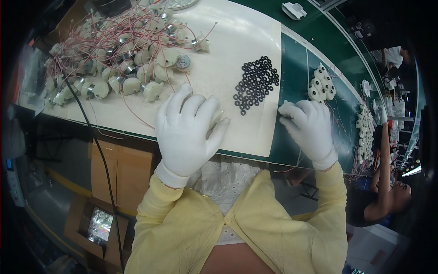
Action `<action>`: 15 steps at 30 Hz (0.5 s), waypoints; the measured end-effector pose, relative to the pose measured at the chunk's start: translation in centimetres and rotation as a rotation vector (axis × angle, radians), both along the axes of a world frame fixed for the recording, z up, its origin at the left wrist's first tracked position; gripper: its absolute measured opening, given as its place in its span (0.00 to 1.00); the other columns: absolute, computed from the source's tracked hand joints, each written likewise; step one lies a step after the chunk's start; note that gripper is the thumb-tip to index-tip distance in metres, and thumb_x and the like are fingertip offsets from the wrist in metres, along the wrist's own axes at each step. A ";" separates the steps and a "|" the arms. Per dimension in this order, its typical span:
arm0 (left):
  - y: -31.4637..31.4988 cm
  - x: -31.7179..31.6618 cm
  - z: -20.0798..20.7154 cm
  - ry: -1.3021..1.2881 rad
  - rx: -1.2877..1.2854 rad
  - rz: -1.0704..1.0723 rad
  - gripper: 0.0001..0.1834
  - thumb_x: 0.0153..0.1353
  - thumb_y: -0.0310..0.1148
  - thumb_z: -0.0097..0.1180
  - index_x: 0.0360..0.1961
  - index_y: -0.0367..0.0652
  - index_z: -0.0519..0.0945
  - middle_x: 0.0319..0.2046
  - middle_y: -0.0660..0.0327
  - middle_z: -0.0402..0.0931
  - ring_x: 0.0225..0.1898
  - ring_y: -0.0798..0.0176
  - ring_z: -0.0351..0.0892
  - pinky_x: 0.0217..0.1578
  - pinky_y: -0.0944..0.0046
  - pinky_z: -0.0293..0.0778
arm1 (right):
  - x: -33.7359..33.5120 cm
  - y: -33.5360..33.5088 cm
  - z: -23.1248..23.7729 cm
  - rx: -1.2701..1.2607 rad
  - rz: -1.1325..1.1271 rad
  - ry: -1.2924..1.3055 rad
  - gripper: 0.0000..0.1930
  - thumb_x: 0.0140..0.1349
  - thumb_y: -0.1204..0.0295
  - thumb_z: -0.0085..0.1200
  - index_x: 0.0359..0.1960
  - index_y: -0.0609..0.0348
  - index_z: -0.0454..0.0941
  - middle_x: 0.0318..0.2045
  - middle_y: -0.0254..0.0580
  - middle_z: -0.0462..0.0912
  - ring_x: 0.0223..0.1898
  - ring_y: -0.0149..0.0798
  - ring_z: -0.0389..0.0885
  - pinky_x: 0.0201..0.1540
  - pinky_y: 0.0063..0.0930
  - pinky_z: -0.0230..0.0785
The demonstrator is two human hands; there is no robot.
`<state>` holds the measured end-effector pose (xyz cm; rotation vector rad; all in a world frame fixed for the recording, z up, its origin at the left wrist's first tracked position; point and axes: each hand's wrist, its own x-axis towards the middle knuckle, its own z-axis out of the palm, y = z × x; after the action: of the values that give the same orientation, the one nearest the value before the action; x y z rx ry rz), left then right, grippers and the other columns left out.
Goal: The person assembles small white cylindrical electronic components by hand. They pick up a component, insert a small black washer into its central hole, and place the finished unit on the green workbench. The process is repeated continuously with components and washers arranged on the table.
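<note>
My left hand, in a white glove, is over the near edge of the white work sheet with its fingers curled. Between its thumb and forefinger shows a bit of something pale, mostly hidden by the hand. Just beyond lies a big heap of small motors with cream plastic housings and red and white wires. My right hand, gloved too, is closed in a pinch above the green mat; whatever sits at its fingertips is too small to name. Between the hands, farther off, black rubber rings lie spread on the sheet.
Beyond my right hand stands a cluster of cream housings with black centres. Farther right is a longer row of similar parts with wires. A black cable hangs over the table's left front. Cardboard boxes stand below. Another person is at the right.
</note>
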<state>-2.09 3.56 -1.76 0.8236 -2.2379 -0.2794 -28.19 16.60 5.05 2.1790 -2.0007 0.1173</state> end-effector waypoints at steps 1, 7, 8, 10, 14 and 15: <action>0.0 0.0 0.0 -0.001 0.002 -0.005 0.21 0.52 0.37 0.75 0.48 0.50 0.85 0.44 0.62 0.81 0.60 0.44 0.77 0.57 0.46 0.69 | -0.4 0.7 -0.1 -0.047 -0.009 0.068 0.12 0.56 0.67 0.71 0.42 0.43 0.85 0.39 0.30 0.83 0.41 0.41 0.80 0.46 0.39 0.67; 0.0 0.2 -0.4 -0.018 -0.020 -0.004 0.21 0.53 0.37 0.74 0.49 0.51 0.85 0.45 0.62 0.81 0.61 0.44 0.77 0.58 0.46 0.69 | -0.7 5.2 5.0 0.311 0.057 -0.151 0.17 0.59 0.57 0.70 0.47 0.46 0.86 0.40 0.33 0.86 0.40 0.43 0.83 0.46 0.40 0.68; 0.0 0.2 -0.3 -0.028 -0.019 -0.008 0.22 0.53 0.37 0.74 0.50 0.50 0.84 0.45 0.62 0.81 0.61 0.44 0.77 0.58 0.45 0.68 | -0.6 5.2 5.6 0.289 0.005 -0.168 0.17 0.59 0.56 0.70 0.47 0.46 0.86 0.39 0.34 0.86 0.40 0.44 0.83 0.46 0.41 0.68; 0.1 0.1 -0.2 -0.047 -0.012 -0.010 0.22 0.54 0.37 0.74 0.50 0.50 0.84 0.46 0.61 0.81 0.62 0.43 0.76 0.59 0.45 0.68 | 0.1 4.4 5.2 0.104 -0.064 -0.160 0.23 0.60 0.52 0.69 0.53 0.47 0.84 0.35 0.37 0.85 0.38 0.46 0.83 0.43 0.41 0.69; 0.0 -0.2 0.2 -0.050 -0.048 -0.017 0.21 0.54 0.39 0.74 0.50 0.49 0.84 0.44 0.61 0.80 0.60 0.43 0.76 0.57 0.44 0.69 | 0.5 2.3 2.5 0.199 -0.154 -0.135 0.30 0.60 0.51 0.70 0.61 0.47 0.78 0.30 0.37 0.82 0.32 0.46 0.82 0.38 0.42 0.69; -0.1 -0.2 0.2 -0.046 -0.067 -0.018 0.21 0.54 0.40 0.73 0.49 0.49 0.84 0.43 0.61 0.80 0.59 0.43 0.77 0.56 0.44 0.70 | 0.1 2.5 1.0 0.133 -0.112 -0.135 0.29 0.57 0.59 0.72 0.61 0.50 0.79 0.33 0.37 0.83 0.35 0.47 0.83 0.41 0.43 0.70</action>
<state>-2.33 3.49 -1.54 0.7819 -2.2855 -0.1942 -28.10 19.11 6.02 2.1837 -2.2601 0.1221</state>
